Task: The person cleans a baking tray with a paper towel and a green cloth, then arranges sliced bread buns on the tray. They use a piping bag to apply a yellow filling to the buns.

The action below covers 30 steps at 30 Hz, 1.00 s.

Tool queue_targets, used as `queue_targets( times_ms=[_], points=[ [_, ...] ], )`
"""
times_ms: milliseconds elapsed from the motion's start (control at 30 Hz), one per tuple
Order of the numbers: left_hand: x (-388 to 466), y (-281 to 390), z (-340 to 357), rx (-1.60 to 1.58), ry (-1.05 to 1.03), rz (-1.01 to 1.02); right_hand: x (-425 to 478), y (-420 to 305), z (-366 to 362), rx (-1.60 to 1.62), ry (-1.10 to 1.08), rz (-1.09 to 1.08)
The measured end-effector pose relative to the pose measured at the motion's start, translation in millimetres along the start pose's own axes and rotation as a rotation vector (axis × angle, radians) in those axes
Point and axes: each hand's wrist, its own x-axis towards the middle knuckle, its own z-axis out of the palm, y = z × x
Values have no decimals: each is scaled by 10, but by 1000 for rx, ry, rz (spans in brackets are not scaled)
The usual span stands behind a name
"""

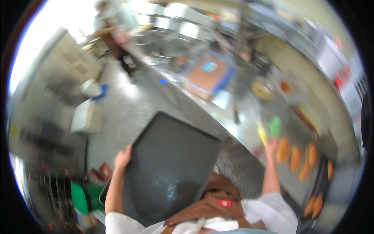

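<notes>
My left hand [123, 158] grips the left rim of a large dark baking tray [172, 158]. The tray carries nothing on its face and is held in front of my brown apron [216, 193], over the floor. My right hand [272, 145] is over the steel worktable [248, 131], at the lower end of a green object [275, 125] that may be a scraper. A thin yellow tool [261, 134] lies just left of those fingers. Blur hides whether the hand holds either one. Several elongated golden bread rolls [295, 158] lie to its right.
More rolls [317, 204] rest at the table's right end. A lidded plastic box [206, 74], a dark-handled tool [235, 114] and a bowl [262, 87] stand or lie farther along. Another person [109, 38] is at the far left. A white bin [86, 117] stands on the floor.
</notes>
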Motion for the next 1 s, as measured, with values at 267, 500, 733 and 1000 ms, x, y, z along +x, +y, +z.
queue_targets(
  times_ms=[267,500,733,1000],
  points=[
    [-848,644,-350,21,96,-42,1151,281,-17,-139,-47,52],
    [-1210,1000,-263,71,140,-80,1232,364,-32,-248,-119,96],
    [-1032,1049,29,114,210,-2,1600,228,-562,401,-200,74],
    [-987,1214,-58,-36,100,19,250,-2107,-1744,535,-231,-310]
  ],
)
